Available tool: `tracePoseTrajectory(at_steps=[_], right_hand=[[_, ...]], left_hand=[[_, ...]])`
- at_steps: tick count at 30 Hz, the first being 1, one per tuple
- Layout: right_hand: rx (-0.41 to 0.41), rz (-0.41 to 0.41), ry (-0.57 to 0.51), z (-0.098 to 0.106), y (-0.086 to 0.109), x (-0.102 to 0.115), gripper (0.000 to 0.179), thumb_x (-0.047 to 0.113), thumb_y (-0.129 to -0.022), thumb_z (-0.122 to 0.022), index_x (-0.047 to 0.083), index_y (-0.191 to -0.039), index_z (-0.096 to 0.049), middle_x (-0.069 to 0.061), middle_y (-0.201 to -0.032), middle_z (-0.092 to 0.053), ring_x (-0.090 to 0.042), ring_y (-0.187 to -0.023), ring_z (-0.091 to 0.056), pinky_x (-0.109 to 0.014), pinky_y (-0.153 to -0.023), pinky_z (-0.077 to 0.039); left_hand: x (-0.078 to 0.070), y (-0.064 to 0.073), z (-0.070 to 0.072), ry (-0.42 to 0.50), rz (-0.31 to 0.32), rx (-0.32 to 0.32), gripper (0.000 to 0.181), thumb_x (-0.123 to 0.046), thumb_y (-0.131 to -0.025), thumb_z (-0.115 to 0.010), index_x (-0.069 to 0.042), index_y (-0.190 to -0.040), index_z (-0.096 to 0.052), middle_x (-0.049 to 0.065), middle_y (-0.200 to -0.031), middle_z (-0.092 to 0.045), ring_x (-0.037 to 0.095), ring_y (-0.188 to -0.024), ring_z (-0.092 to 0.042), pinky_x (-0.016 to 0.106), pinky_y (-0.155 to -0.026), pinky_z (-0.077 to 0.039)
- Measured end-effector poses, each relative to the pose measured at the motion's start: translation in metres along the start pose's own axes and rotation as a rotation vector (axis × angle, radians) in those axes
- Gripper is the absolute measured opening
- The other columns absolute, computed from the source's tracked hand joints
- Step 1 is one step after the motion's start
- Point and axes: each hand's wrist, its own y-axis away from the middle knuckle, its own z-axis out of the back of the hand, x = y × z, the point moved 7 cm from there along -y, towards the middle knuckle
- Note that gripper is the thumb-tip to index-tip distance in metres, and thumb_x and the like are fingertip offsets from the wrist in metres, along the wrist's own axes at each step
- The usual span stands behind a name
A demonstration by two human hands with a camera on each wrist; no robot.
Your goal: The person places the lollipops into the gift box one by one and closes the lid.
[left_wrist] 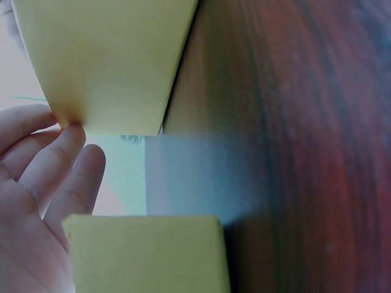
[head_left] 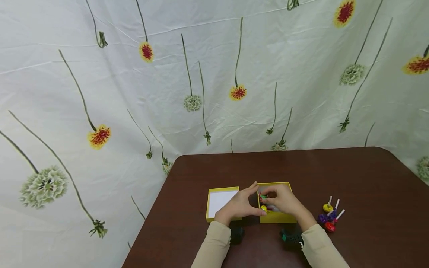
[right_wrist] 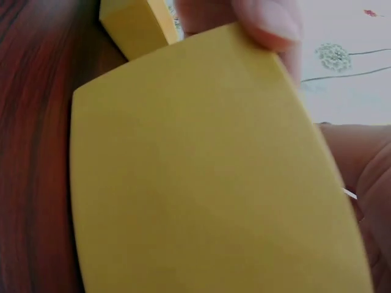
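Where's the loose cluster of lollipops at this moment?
In the head view, the lollipops lie on the table, right of the yellow box and near the right sleeve.

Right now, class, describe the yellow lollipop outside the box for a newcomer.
On the dark brown table, find the yellow box the right hand reaches into, then the lollipop pile to its right. The yellow lollipop lies at the pile's far edge; its wrapper colour sets it apart from purple ones and the red one.

Left hand [head_left: 238, 205]: thumb spread from fingers | Right hand [head_left: 285, 200]: fingers bent, pinching
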Motion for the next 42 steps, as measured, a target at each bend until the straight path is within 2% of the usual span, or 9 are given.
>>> tracePoseTrajectory(at_steps=[8,12,18,22,27,32,37,42], right_hand=[[0.028,-0.007,-0.001,-0.005,-0.002,-0.006,0.01,0.003,-0.087,-0.074,0.003,-0.096,-0.078,-0.01,-0.094,-0.076,-0.014,-0.082,-0.07,-0.023,-0.068,-0.056],[0.046,-0.025,-0.014,-0.007,-0.001,-0.005,0.009,0.002,-0.088,-0.072,0.001,-0.094,-0.077,-0.009,-0.091,-0.076,-0.01,-0.074,-0.068,-0.021,-0.063,-0.054],[0.054,-0.062,-0.04,-0.008,0.001,-0.006,0.007,0.003,-0.089,-0.072,0.003,-0.093,-0.077,-0.007,-0.087,-0.075,-0.011,-0.068,-0.065,-0.022,-0.06,-0.053],[0.067,-0.082,-0.043,-0.009,0.002,-0.008,0.011,0.002,-0.089,-0.071,-0.001,-0.099,-0.076,-0.01,-0.093,-0.076,-0.014,-0.075,-0.068,-0.024,-0.064,-0.056],[0.07,-0.101,-0.016,-0.009,0.002,-0.009,0.018,0.001,-0.089,-0.071,-0.004,-0.106,-0.073,-0.014,-0.101,-0.075,-0.022,-0.087,-0.072,-0.035,-0.075,-0.061],[0.052,-0.114,0.007,-0.005,0.004,-0.007,0.023,0.004,-0.09,-0.07,-0.004,-0.112,-0.072,-0.017,-0.108,-0.074,-0.029,-0.096,-0.072,-0.044,-0.082,-0.06],[-0.013,-0.109,0.009,0.012,0.008,-0.001,0.027,0.009,-0.093,-0.07,-0.002,-0.118,-0.07,-0.018,-0.114,-0.072,-0.032,-0.102,-0.07,-0.049,-0.088,-0.058],[-0.097,-0.077,0.008,0.044,0.015,0.01,0.026,0.011,-0.094,-0.069,0.0,-0.118,-0.071,-0.018,-0.116,-0.072,-0.033,-0.105,-0.069,-0.049,-0.091,-0.057]], left_hand=[[0.0,-0.001,0.001,-0.009,-0.015,-0.011,0.098,-0.047,-0.08,-0.083,-0.014,-0.158,-0.033,0.0,-0.168,-0.023,0.026,-0.151,-0.031,0.048,-0.116,-0.039],[0.001,0.0,0.0,-0.007,-0.007,-0.009,0.097,-0.047,-0.08,-0.083,-0.015,-0.158,-0.033,-0.002,-0.168,-0.022,0.026,-0.151,-0.03,0.048,-0.115,-0.039],[0.0,0.001,-0.001,-0.008,-0.001,-0.003,0.098,-0.047,-0.08,-0.082,-0.013,-0.158,-0.032,-0.005,-0.167,-0.021,0.027,-0.151,-0.031,0.049,-0.116,-0.039],[0.0,0.001,-0.001,-0.01,-0.003,-0.004,0.097,-0.046,-0.081,-0.082,-0.014,-0.158,-0.032,-0.002,-0.168,-0.022,0.027,-0.151,-0.031,0.049,-0.116,-0.039],[-0.001,0.0,-0.001,-0.013,-0.009,-0.005,0.097,-0.045,-0.081,-0.082,-0.013,-0.158,-0.032,0.0,-0.168,-0.022,0.028,-0.151,-0.031,0.05,-0.116,-0.039],[-0.001,0.001,-0.002,-0.005,-0.004,-0.001,0.097,-0.046,-0.081,-0.082,-0.014,-0.158,-0.031,0.0,-0.168,-0.022,0.028,-0.151,-0.029,0.05,-0.116,-0.038],[-0.002,0.001,-0.003,-0.012,-0.003,0.006,0.097,-0.047,-0.081,-0.081,-0.016,-0.158,-0.032,0.0,-0.168,-0.022,0.029,-0.151,-0.03,0.052,-0.115,-0.039],[-0.003,0.0,-0.003,-0.026,0.005,0.002,0.098,-0.048,-0.08,-0.082,-0.015,-0.158,-0.033,0.001,-0.167,-0.024,0.029,-0.151,-0.032,0.051,-0.115,-0.039]])
